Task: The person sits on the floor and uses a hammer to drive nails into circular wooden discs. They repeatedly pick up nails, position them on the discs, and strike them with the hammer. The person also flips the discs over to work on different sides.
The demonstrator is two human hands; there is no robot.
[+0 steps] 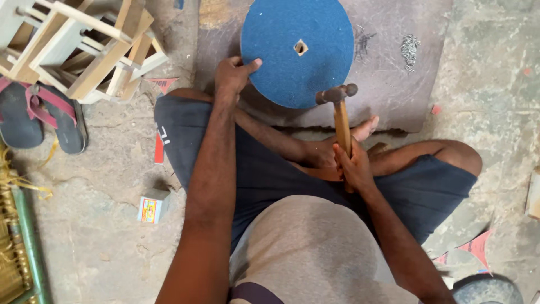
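A round blue disc (pixel 292 34) with a small square hole in its middle lies on a dark board (pixel 394 84) on the floor. My left hand (pixel 233 76) grips the disc's left edge, thumb on top. My right hand (pixel 351 166) is wrapped around the wooden handle of a hammer (pixel 340 112). The hammer's metal head hangs over the disc's near right edge. I sit cross-legged behind the board, one bare foot by the hammer handle.
A pile of small nails (pixel 410 50) lies on the board's far right. Wooden frames (pixel 84 45) are stacked at the top left, with sandals (pixel 39 118) beside them. A small box (pixel 152 205) sits on the concrete floor at my left.
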